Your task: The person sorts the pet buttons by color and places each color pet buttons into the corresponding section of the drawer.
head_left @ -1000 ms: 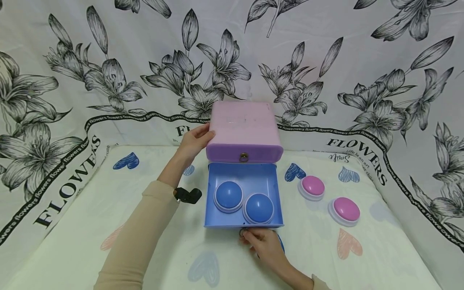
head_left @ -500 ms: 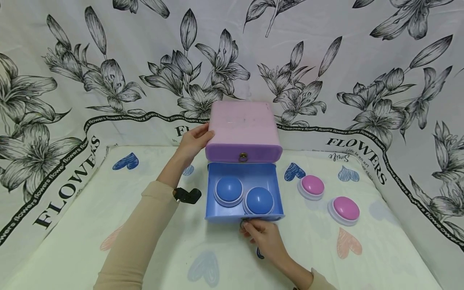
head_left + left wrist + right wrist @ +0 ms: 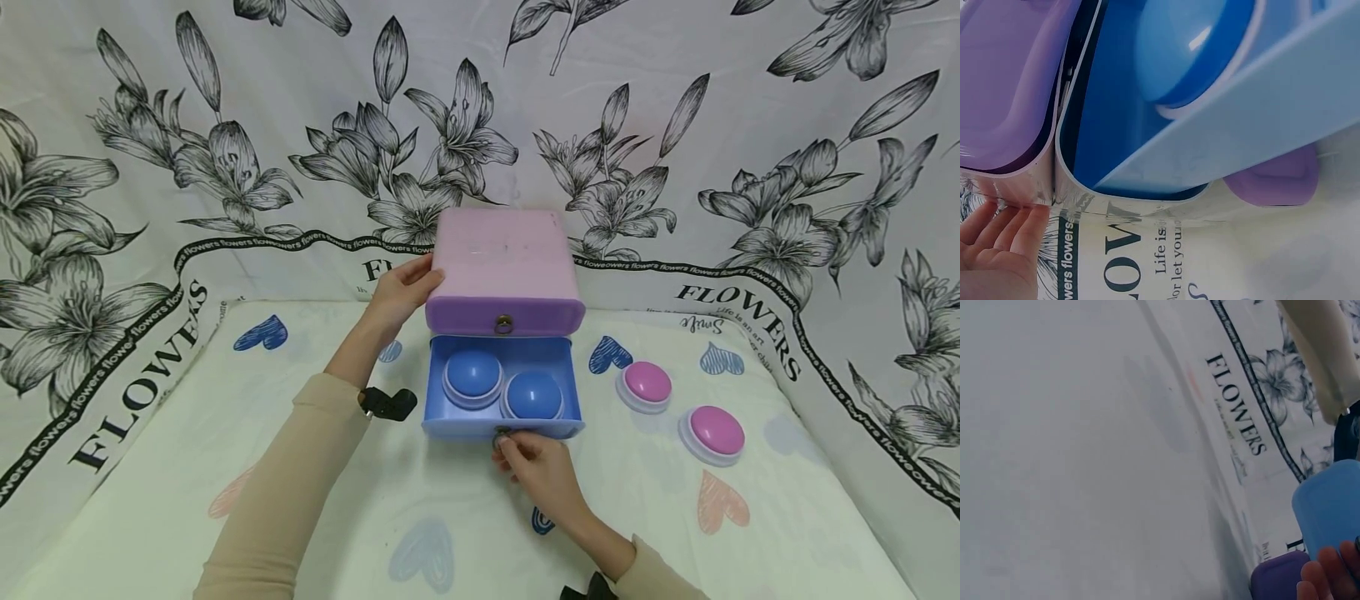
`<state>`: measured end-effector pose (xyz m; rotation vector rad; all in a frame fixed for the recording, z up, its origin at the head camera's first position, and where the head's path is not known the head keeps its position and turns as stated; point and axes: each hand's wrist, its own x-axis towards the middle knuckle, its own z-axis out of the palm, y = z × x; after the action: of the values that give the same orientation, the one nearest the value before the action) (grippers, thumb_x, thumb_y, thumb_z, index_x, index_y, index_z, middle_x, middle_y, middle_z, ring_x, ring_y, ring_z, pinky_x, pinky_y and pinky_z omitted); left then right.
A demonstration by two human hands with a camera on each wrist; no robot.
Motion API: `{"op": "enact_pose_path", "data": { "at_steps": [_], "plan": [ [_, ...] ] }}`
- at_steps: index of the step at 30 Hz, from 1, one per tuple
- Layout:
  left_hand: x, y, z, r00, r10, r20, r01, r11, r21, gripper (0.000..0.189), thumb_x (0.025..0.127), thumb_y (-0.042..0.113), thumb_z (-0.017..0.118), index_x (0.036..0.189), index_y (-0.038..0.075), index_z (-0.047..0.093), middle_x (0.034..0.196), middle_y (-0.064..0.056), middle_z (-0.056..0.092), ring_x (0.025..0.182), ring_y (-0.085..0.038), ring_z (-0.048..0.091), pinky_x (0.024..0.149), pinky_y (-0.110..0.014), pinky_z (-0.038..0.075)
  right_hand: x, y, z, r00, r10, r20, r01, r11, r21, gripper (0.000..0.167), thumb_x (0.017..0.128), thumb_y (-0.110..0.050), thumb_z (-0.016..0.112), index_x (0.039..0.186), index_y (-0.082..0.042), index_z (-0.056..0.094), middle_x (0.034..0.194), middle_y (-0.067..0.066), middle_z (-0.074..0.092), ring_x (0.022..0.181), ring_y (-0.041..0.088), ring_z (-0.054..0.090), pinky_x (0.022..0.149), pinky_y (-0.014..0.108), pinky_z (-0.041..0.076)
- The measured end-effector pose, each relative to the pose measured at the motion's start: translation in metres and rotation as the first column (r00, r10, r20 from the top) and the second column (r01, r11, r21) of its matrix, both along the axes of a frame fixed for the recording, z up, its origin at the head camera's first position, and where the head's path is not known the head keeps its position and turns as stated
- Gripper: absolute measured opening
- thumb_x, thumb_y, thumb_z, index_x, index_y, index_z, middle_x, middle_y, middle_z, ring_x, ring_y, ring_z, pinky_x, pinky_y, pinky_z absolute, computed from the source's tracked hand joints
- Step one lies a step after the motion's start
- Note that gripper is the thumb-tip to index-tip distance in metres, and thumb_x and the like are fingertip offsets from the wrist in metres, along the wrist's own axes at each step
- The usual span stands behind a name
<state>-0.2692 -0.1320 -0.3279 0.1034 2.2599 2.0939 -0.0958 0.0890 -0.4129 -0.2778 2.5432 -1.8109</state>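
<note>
A small drawer cabinet with a pink top [image 3: 510, 254] stands at the far side of the cloth, its purple upper drawer [image 3: 465, 317] pushed in. Below it, a blue drawer [image 3: 437, 400] is partly pulled out and carries two round blue-domed push lights with white rims, one left [image 3: 472, 372] and one right [image 3: 534, 395]. My left hand [image 3: 403, 287] rests against the cabinet's left side; the left wrist view shows straight fingers [image 3: 1004, 234] touching it. With thumb and fingers, my right hand [image 3: 543, 475] pinches the ring pull [image 3: 501, 435] on the blue drawer's front.
Two pink-domed push lights, one farther back [image 3: 647, 382] and one nearer [image 3: 717, 430], sit right of the cabinet. Another purple drawer front [image 3: 1279, 176] shows past the blue drawer in the left wrist view. A flower-printed cloth [image 3: 637, 50] hangs behind.
My right hand has pushed the blue drawer inward, toward the cabinet, carrying both blue push lights along. My left hand has stayed at the cabinet's side.
</note>
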Motion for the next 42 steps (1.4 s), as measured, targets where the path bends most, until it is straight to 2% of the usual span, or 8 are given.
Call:
{"op": "enact_pose_path", "data": {
  "at_steps": [4, 13, 18, 25, 30, 38, 42],
  "plan": [
    [-0.001, 0.0, -0.001, 1.0, 0.001, 0.001, -0.001, 1.0, -0.004, 0.061, 0.088, 0.034, 0.062, 0.141, 0.014, 0.039, 0.139, -0.006, 0.046, 0.119, -0.018, 0.051, 0.098, -0.031, 0.045, -0.006, -0.001, 0.0, 0.998, -0.008, -0.06, 0.007, 1.0, -0.004, 0.018, 0.091, -0.007, 0.057, 0.078, -0.004, 0.069, 0.071, 0.009, 0.068, 0.064, 0.031, 0.065, 0.053, 0.038, 0.056],
    [0.0, 0.0, 0.0, 1.0, 0.004, -0.002, -0.004, 1.0, -0.006, 0.06, 0.088, 0.033, 0.062, 0.14, 0.013, 0.04, 0.138, -0.006, 0.047, 0.118, -0.018, 0.052, 0.098, -0.032, 0.045, -0.013, -0.004, 0.003, 0.997, -0.025, -0.077, 0.029, 0.998, 0.057, 0.018, 0.089, -0.011, 0.06, 0.076, -0.003, 0.069, 0.07, 0.009, 0.068, 0.057, 0.016, 0.061, 0.05, 0.02, 0.051],
    [0.0, 0.0, 0.0, 1.0, 0.009, 0.005, -0.009, 1.0, -0.004, 0.06, 0.088, 0.033, 0.062, 0.14, 0.014, 0.04, 0.138, -0.006, 0.047, 0.119, -0.018, 0.052, 0.098, -0.032, 0.045, -0.025, -0.006, -0.003, 0.996, -0.036, -0.078, 0.037, 0.999, 0.014, 0.02, 0.091, -0.012, 0.059, 0.076, 0.0, 0.066, 0.076, 0.014, 0.068, 0.061, 0.026, 0.063, 0.049, 0.025, 0.053],
    [-0.001, 0.0, -0.001, 1.0, 0.009, 0.014, -0.009, 1.0, 0.002, 0.06, 0.088, 0.033, 0.062, 0.14, 0.015, 0.04, 0.138, -0.006, 0.047, 0.119, -0.018, 0.052, 0.097, -0.031, 0.046, -0.052, -0.004, -0.024, 0.996, -0.076, -0.046, 0.075, 0.997, -0.028, 0.023, 0.092, -0.025, 0.057, 0.076, -0.01, 0.065, 0.076, 0.003, 0.067, 0.064, 0.026, 0.064, 0.05, 0.025, 0.054],
    [-0.001, 0.0, -0.001, 1.0, 0.009, 0.016, -0.009, 1.0, 0.004, 0.059, 0.088, 0.032, 0.062, 0.14, 0.015, 0.04, 0.138, -0.005, 0.046, 0.119, -0.018, 0.052, 0.097, -0.031, 0.046, -0.062, -0.005, -0.024, 0.996, -0.08, -0.049, 0.079, 0.996, -0.031, 0.023, 0.092, -0.029, 0.057, 0.079, -0.011, 0.063, 0.078, 0.003, 0.067, 0.068, 0.03, 0.064, 0.052, 0.028, 0.055],
    [-0.001, 0.0, -0.001, 1.0, 0.006, 0.017, -0.006, 1.0, 0.01, 0.06, 0.088, 0.033, 0.062, 0.141, 0.014, 0.039, 0.139, -0.006, 0.046, 0.12, -0.017, 0.051, 0.098, -0.031, 0.045, -0.072, -0.007, -0.022, 0.997, -0.071, -0.011, 0.07, 0.997, -0.038, 0.022, 0.093, -0.029, 0.055, 0.083, -0.01, 0.061, 0.081, 0.005, 0.066, 0.076, 0.035, 0.062, 0.059, 0.041, 0.056],
    [-0.001, 0.0, -0.001, 1.0, 0.006, 0.021, -0.006, 1.0, 0.006, 0.06, 0.088, 0.033, 0.062, 0.141, 0.015, 0.039, 0.139, -0.005, 0.046, 0.119, -0.017, 0.051, 0.097, -0.03, 0.045, -0.078, -0.008, -0.021, 0.998, -0.063, -0.006, 0.062, 0.997, -0.043, 0.023, 0.094, -0.03, 0.054, 0.086, -0.009, 0.06, 0.084, 0.007, 0.065, 0.08, 0.036, 0.061, 0.06, 0.04, 0.056]
  ]
}}
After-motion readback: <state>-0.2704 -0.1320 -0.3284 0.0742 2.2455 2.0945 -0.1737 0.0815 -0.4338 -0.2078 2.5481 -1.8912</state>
